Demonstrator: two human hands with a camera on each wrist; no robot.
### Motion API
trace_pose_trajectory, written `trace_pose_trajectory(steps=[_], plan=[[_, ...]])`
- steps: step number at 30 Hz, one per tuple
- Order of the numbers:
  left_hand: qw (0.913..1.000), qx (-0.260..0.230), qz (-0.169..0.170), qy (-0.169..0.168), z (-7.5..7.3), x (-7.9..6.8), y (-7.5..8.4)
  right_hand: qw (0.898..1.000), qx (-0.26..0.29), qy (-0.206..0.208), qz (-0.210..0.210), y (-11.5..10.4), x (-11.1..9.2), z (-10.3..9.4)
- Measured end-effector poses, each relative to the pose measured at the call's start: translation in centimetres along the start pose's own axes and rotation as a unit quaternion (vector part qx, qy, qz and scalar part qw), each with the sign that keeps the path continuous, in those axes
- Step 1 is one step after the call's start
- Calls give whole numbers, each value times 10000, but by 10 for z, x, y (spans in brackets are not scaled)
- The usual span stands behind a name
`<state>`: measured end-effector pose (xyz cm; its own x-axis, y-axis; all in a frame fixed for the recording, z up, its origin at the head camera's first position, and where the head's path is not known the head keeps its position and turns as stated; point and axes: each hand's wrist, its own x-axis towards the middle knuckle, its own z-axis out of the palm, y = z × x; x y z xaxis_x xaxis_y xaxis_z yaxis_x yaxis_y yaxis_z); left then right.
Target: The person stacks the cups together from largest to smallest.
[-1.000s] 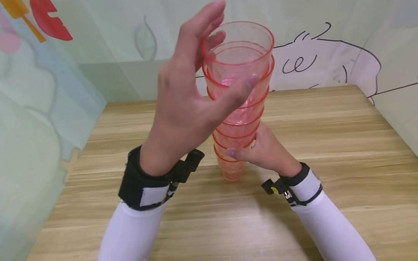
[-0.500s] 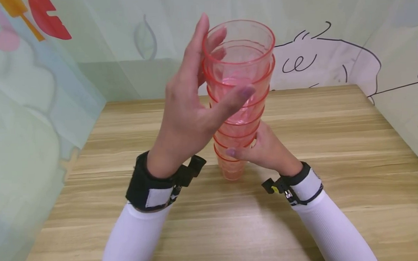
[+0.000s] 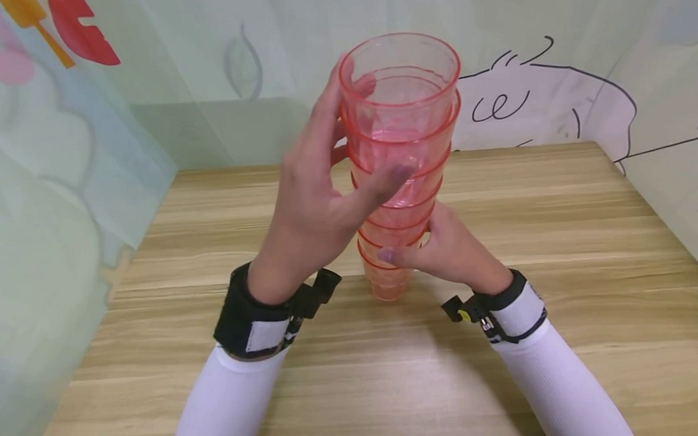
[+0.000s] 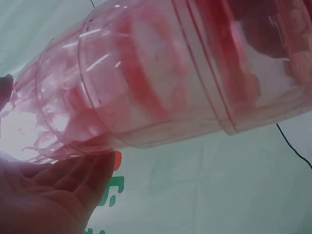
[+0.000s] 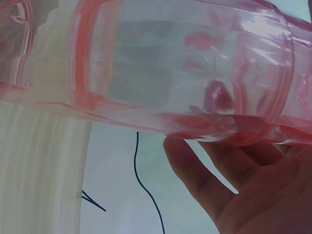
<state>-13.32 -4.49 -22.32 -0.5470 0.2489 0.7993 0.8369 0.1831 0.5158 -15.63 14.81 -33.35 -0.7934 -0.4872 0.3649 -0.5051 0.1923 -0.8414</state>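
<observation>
A tall stack of several clear pink plastic cups (image 3: pixel 403 197) stands upright on the wooden table. At its lower part my right hand (image 3: pixel 442 247) holds it, thumb across the front and fingers hidden behind in the head view. My left hand (image 3: pixel 316 187) lies around the left side of the upper cups. Its thumb crosses the front and its loosely extended fingers reach behind. The left wrist view has the palm and fingers (image 4: pixel 92 180) right beside the cup walls; firm contact is unclear. Fingers (image 5: pixel 190 165) of the right hand touch the stack in the right wrist view.
The wooden tabletop (image 3: pixel 558 268) spreads around the stack. Behind it and at both sides rise pale walls (image 3: pixel 194 69) with cartoon drawings. Each wrist wears a black strap with a small camera.
My left hand has slid down and slightly inward along the stack, its fingers dropping from above the top rim to below it. The right hand and the cups stay nearly still.
</observation>
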Motion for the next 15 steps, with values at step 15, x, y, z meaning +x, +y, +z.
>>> trace_pose_trajectory(steps=[15], plan=[[9966,790,109,-181,-1,-32,-21,9953,-727,-526,360,-16,-7,-15]])
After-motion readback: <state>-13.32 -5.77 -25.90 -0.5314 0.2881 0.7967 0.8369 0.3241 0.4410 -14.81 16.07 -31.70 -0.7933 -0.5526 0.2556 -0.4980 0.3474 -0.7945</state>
